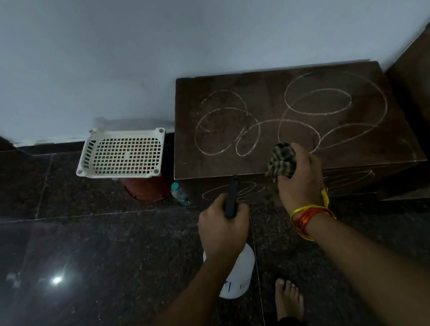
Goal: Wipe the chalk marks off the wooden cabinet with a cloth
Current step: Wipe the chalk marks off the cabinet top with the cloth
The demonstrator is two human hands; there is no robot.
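- Dark speckled stone floor (90, 257), polished, fills the lower half of the frame; a bright glare spot lies at lower left. Pale grey wall (167, 34) fills the upper half.
- Wooden cabinet (368, 150), dark brown, low, set against the wall at centre right. Its top faces the camera.
- Chalk marks (319, 102), looping white scrawls, cover most of the cabinet top; further loops show on the front face just below the top edge.
- Cloth (282, 160), green-and-dark check, bunched, at the front edge of the cabinet top, at the lower end of the right-hand loops.
- Right hand (300, 177), fingers curled round the cloth, gripping it at the cabinet's front edge. Orange and yellow threads (311, 216) wrap the wrist.
- Left hand (224, 228), centre of the frame, clamped on the dark head of a spray bottle (237, 273); the nozzle points up the frame toward the cabinet front. The white bottle body shows below the wrist.
- White plastic basket (121, 152), perforated, left of the cabinet, sitting on a reddish-brown pot (147, 189).
- Small clear bottle (180, 193) with a teal cap, on the floor between the pot and the cabinet.
- Bare foot (288, 299), lower centre, on the floor.
- Second dark wooden surface (429, 79) at the right edge.
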